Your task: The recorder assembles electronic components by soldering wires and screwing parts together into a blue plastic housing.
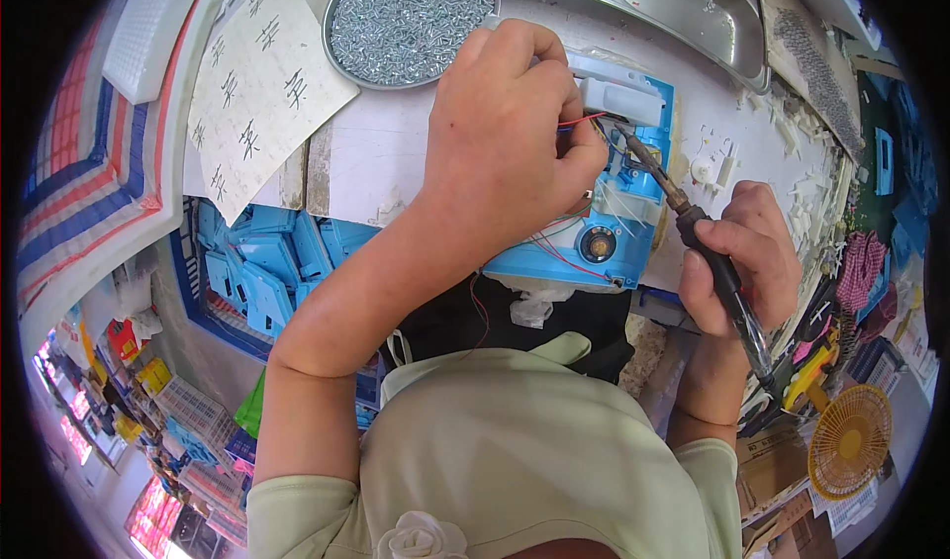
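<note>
My right hand (757, 257) is wrapped round the black handle of a soldering iron (727, 280), its metal shaft pointing up and to the left. The iron's tip is beside a thin red wire (584, 119) and a white block-shaped part (621, 102). Closed in a pinch, my left hand (505, 114) has the red wire coming out from between its fingers; the fingertips are partly hidden. Under both lies a blue plastic casing (539, 260) with loose wires and a round speaker-like part (598, 244) near its lower edge.
A round metal bowl (330, 49) full of small screws stands beyond my left hand. Next to it are a steel tray (683, 5) and a sheet with handwriting (267, 94). A crate (223, 314) of blue plastic pieces stands lower left; a yellow fan (849, 440) is lower right.
</note>
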`<state>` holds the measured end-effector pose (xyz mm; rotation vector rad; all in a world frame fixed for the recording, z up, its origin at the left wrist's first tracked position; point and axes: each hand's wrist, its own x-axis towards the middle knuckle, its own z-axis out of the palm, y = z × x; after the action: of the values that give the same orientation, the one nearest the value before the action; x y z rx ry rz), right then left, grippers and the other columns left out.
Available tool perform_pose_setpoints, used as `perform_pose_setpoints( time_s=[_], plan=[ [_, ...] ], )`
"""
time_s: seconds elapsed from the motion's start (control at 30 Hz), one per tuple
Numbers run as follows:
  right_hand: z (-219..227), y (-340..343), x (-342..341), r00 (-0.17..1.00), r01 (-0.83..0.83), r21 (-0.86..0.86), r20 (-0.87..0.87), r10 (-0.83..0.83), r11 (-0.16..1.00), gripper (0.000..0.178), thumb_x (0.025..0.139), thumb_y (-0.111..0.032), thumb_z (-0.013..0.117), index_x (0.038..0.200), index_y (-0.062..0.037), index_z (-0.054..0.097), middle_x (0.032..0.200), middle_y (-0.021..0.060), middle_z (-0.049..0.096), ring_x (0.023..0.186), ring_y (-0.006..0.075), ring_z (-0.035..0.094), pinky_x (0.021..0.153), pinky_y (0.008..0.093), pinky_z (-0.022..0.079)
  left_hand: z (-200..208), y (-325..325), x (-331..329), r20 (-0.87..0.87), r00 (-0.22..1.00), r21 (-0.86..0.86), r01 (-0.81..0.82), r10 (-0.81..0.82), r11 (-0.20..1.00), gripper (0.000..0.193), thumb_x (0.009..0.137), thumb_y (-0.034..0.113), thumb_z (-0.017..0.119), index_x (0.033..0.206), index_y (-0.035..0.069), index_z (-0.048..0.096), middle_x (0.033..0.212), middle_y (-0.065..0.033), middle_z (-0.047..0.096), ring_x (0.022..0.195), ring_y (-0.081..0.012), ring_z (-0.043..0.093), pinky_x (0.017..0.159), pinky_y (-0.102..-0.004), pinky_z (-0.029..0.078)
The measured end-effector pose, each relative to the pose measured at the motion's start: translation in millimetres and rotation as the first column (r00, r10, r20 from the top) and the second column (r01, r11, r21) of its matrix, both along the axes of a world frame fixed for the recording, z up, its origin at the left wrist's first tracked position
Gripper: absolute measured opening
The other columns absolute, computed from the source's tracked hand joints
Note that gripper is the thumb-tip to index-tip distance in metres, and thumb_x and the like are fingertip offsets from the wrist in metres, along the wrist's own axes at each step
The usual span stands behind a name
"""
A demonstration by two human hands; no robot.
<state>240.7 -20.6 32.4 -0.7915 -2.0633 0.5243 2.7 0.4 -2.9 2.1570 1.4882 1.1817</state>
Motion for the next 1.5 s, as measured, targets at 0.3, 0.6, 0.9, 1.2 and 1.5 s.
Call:
perform_pose_setpoints(
  time_s=[0.3,0.6,0.9,1.2,1.5],
  plan=[
    [1,-1,1,1.0,0.0,-0.012,0.0,0.0,1.0,0.023,0.076,-0.005,0.076,0.097,-0.0016,0.068,0.064,0.0067,0.054,0.057,0.0242,0.046,0.058,0.0363,0.039,1,-1,-3,-0.017,1.0,0.001,0.017,-0.017,1.0,0.015,0.068,0.006,0.075,0.074,0.003,0.062,0.101,-0.0119,0.061,0.091,-0.0289,0.059,0.079,-0.0388,0.049],
    [1,-5,12,0.998,0.01,-0.005,-0.064,-0.011,1.0,0.027,0.074,-0.006,0.076,0.098,0.0013,0.067,0.064,0.0078,0.054,0.058,0.0235,0.045,0.059,0.0373,0.038,7,-5,-5,0.008,0.998,-0.012,0.065,-0.065,0.998,0.015,0.071,0.005,0.075,0.084,0.004,0.068,0.104,-0.0119,0.061,0.089,-0.0273,0.061,0.076,-0.0384,0.051],
    [-4,-31,44,0.969,0.102,-0.074,-0.216,-0.116,0.992,0.031,0.078,-0.008,0.073,0.105,0.0027,0.062,0.067,0.0084,0.056,0.066,0.0219,0.046,0.066,0.0396,0.037,12,-13,5,-0.064,0.832,-0.148,0.539,-0.551,0.829,0.017,0.079,0.004,0.077,0.095,0.005,0.072,0.096,-0.0069,0.066,0.085,-0.0255,0.066,0.069,-0.0369,0.054],
    [-19,-23,-30,0.933,0.221,-0.378,-0.187,-0.308,0.899,0.053,0.079,0.009,0.077,0.129,-0.0022,0.065,0.109,0.0124,0.068,0.095,0.0208,0.071,0.084,0.031,0.054,20,-12,4,0.339,0.891,-0.429,0.432,-0.302,0.793,0.007,0.086,0.0,0.076,0.091,-0.001,0.072,0.073,-0.005,0.067,0.061,-0.0075,0.058,0.057,-0.0251,0.047],
    [-26,-18,-32,0.962,0.202,-0.302,-0.119,-0.247,0.932,0.056,0.081,0.015,0.072,0.134,-0.0003,0.058,0.112,0.0132,0.063,0.095,0.0191,0.071,0.084,0.0303,0.056,22,-10,4,0.317,0.903,-0.45,0.413,-0.291,0.792,0.009,0.084,0.002,0.079,0.089,0.0,0.072,0.068,-0.0025,0.064,0.059,-0.0067,0.053,0.054,-0.0253,0.043]
  ],
)
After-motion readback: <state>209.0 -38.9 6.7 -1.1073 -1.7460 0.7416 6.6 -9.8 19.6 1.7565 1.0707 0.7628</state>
